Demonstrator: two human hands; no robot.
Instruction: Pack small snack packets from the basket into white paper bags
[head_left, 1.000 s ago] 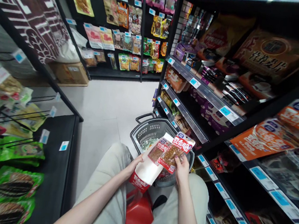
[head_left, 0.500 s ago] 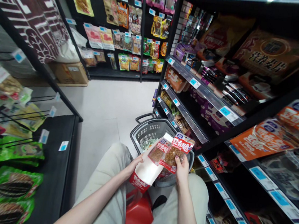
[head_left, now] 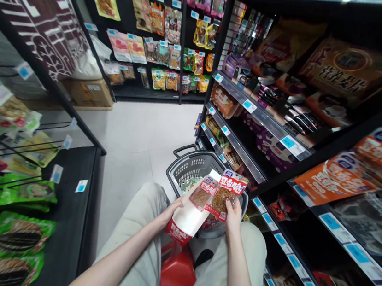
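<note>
Since the earlier frames, our right hand [head_left: 233, 217] has turned the red snack packet [head_left: 228, 194] a little, so that it stands straighter where it leaned over to the right; our left hand [head_left: 173, 210] looks to be where it was.

We have the right fingers closed on the lower right part of that packet, the thumb lying over its front, where brown contents show below the red and white lettering. Our left fingers are closed on the left edge of the open white box [head_left: 189, 214], which slants up to the right and has a red lower end. A second packet [head_left: 203, 193] lies at the box's upper end, and the packet in our right hand is right beside it, slightly overlapping its edge as we see it.

Both hands are above the near side of the grey basket [head_left: 188, 167], which stands just beyond our knees with some packaged goods in it. Below, between our legs, is a red plastic object [head_left: 178, 276], only partly seen. On our right, orange packets [head_left: 338, 177] rest on the shelf unit [head_left: 267, 117]; on our left, green bags [head_left: 17, 235] lie on a black shelf [head_left: 70, 202]. Ahead, a cardboard box [head_left: 90, 93] sits low beside the rack of hanging snacks [head_left: 143, 94].
</note>
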